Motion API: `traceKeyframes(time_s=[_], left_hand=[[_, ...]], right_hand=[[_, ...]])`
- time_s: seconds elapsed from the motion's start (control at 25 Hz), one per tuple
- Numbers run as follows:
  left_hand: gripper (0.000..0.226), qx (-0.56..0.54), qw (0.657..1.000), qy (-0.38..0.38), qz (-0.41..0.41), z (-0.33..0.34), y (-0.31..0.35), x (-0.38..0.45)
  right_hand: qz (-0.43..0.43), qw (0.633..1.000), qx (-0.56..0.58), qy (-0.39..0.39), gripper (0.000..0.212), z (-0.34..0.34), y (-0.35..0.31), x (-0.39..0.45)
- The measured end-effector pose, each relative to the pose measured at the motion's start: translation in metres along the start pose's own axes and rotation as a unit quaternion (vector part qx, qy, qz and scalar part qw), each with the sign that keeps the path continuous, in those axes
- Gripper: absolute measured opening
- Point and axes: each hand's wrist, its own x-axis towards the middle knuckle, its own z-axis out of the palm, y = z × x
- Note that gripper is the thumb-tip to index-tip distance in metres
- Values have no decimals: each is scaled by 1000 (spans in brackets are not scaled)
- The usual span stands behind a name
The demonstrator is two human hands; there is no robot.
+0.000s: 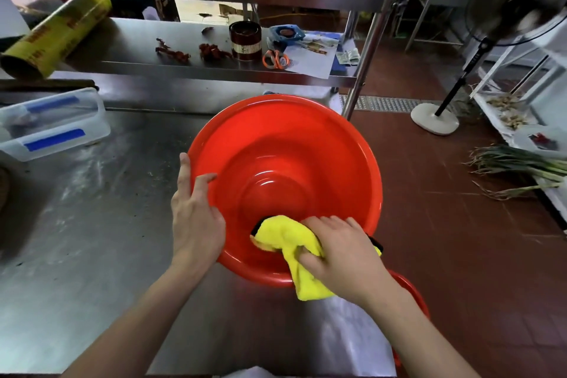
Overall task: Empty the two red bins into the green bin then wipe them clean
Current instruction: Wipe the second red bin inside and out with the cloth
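Observation:
A large round red bin (285, 163) lies tilted at the right edge of the steel table, its empty inside facing me. My left hand (194, 215) holds its left rim, thumb inside the bowl and fingers behind. My right hand (340, 255) grips a yellow cloth (288, 242) with black trim and presses it on the bin's near inner wall and rim. A second red bin (411, 288) peeks out low behind my right forearm, mostly hidden. No green bin is in view.
The steel table (92, 239) carries a clear lidded box (52, 123) with blue tape at the left. A shelf behind holds a yellow roll (58, 34), dried chillies, a dark tin (245, 40) and orange scissors (276, 59). A fan stand (435, 118) and scallions (518, 163) are at the right.

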Motion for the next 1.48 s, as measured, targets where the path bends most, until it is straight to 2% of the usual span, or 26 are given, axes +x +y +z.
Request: traceKeyframes(time_s=[0.16,0.28,0.36,0.4,0.52,0.56,0.64,0.72,0.84,1.0,1.08,1.2,1.28,1.4,1.48], left_hand=[[52,0,999,-33,-5,2,-1,17],[32,-9,999,-38,-6,2,-4,22],[23,-7,999,-37,-5,1,-9,22],[26,15,999,-40,7,-1,-15,20],[61,160,982,-67,80,-2,-29,5],[63,186,976,-66,88,-2,-29,0],[60,184,976,-46,102,-5,-26,-7],[55,192,964,-39,179,-6,-22,-14],[54,196,930,-95,297,-3,-25,-19],[48,206,907,-56,362,5,-33,-17],[49,199,905,-40,373,7,-34,-14],[51,170,909,-20,381,5,-23,-11],[49,145,914,-10,379,1,-9,-6],[49,124,929,-6,349,-11,19,9],[48,102,942,-6,321,-15,33,18]], right_hand=[[19,980,102,173,40,2,26,14],[35,951,178,249,42,3,30,26],[46,942,202,266,43,6,32,32],[52,937,213,272,43,5,33,35],[65,923,246,287,40,2,34,49],[63,922,249,290,39,1,31,52],[60,922,245,294,38,0,27,57],[71,920,240,303,40,2,27,59],[80,905,252,333,40,9,27,58],[122,844,345,393,38,11,22,55],[151,809,394,409,44,6,24,55],[144,787,426,423,47,-8,22,56],[133,775,434,439,40,-18,22,58],[115,760,440,465,16,-35,22,62],[106,755,441,474,22,-45,21,63]])
